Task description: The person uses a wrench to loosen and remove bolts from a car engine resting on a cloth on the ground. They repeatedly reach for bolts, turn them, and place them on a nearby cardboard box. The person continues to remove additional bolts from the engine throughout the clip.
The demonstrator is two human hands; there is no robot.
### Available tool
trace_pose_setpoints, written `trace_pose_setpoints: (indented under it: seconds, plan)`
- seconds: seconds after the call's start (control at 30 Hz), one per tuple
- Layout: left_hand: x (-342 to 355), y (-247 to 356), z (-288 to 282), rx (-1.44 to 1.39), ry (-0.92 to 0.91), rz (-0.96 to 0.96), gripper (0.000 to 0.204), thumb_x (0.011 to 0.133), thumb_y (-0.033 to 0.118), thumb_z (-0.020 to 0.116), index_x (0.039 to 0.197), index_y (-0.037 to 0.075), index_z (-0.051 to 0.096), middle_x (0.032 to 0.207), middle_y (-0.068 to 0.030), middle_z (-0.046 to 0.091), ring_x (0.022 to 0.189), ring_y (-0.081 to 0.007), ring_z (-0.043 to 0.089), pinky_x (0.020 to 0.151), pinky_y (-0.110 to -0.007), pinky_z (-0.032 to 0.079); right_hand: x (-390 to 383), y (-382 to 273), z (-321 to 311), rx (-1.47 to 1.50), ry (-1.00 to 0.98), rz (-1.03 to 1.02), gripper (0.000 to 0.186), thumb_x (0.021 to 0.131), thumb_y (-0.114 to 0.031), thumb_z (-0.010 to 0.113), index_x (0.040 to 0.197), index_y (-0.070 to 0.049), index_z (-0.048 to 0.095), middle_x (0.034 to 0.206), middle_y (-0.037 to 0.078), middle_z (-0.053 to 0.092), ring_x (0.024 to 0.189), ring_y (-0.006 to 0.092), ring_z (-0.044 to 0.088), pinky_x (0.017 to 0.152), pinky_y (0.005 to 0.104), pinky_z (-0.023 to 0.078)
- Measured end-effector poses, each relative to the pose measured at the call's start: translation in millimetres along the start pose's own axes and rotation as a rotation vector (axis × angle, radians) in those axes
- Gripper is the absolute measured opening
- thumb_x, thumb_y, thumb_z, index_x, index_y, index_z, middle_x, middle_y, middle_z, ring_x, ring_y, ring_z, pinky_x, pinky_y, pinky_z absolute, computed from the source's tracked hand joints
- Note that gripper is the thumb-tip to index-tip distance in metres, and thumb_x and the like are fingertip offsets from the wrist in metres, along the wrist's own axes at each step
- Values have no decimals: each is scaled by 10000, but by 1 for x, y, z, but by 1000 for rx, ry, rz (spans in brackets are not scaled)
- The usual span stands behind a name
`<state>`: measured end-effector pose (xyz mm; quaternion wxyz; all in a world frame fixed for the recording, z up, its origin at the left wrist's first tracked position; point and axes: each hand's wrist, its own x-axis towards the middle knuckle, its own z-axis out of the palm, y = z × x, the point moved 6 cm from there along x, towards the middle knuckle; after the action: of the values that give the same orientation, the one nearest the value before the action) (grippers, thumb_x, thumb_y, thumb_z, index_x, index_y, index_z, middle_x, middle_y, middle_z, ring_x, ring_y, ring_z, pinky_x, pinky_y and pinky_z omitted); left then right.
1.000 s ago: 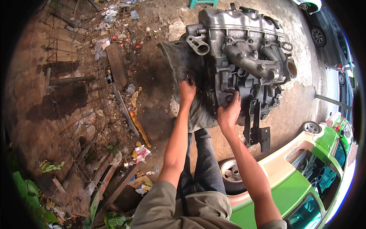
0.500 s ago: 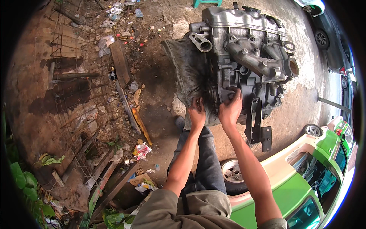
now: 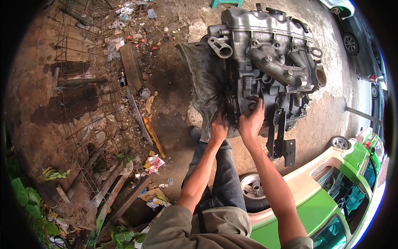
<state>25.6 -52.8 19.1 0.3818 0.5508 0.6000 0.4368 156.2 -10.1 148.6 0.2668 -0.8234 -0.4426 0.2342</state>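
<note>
A large grey metal engine (image 3: 271,35) lies in front of me, its side manifold (image 3: 277,66) facing up and right. My right hand (image 3: 251,120) is closed round the edge of the engine's lower block, fingers bent over the casting. Close to its left, my left hand (image 3: 219,128) reaches to the dark end face of the engine. Its fingers are curled there, and what they hold is hidden. A worn dark grey cloth or sack (image 3: 199,74) spreads out from under that end. Below my right hand's side, a black metal bracket (image 3: 282,135) sticks out of the engine.
A green car (image 3: 286,224) with a wheel (image 3: 253,189) stands close at the lower right. On the left lie wire mesh (image 3: 78,79), planks (image 3: 132,68) and litter. A green stool (image 3: 226,3) shows at the top; a dark car (image 3: 360,45) stands far right.
My left hand has moved up and slightly right, closer to the engine's end face. The engine has shifted very slightly right, my right hand staying on it.
</note>
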Motion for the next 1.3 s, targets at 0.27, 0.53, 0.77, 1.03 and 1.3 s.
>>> trace_pose_setpoints:
  seconds: [0.27,0.53,0.77,1.03,1.3]
  plan:
    - [84,14,-9,147,56,254,195,899,-52,573,1082,-37,641,874,-237,664,730,-391,660,628,-443,514,-3,-4,-3,26,-23,9,596,610,51,588,1201,26,508,1065,250,526,1011,479,516,887,527,418]
    - [104,5,-31,99,216,-27,142,949,46,642,901,-85,615,618,-227,576,488,-345,571,472,-397,410,0,-2,0,-6,-33,27,599,617,58,563,1213,34,507,1063,252,514,998,468,512,886,515,417]
    - [58,-2,-25,92,313,-81,134,922,16,647,978,-101,613,848,-242,639,761,-399,633,659,-447,480,-2,-5,-3,24,-21,-2,570,628,62,549,1196,19,516,1037,239,517,958,446,518,862,511,414]
    - [71,1,-18,72,275,-124,155,855,-22,642,990,-59,578,841,-210,612,765,-392,606,680,-452,470,-2,-1,0,98,-21,36,574,629,57,580,1197,-5,520,1033,220,523,950,432,521,846,501,416]
    - [68,11,-15,65,139,-49,115,891,-34,545,1001,-57,571,935,-235,583,874,-436,570,782,-488,449,-4,-6,-4,75,1,-24,598,619,53,563,1213,-4,523,1041,223,523,968,440,515,861,509,413]
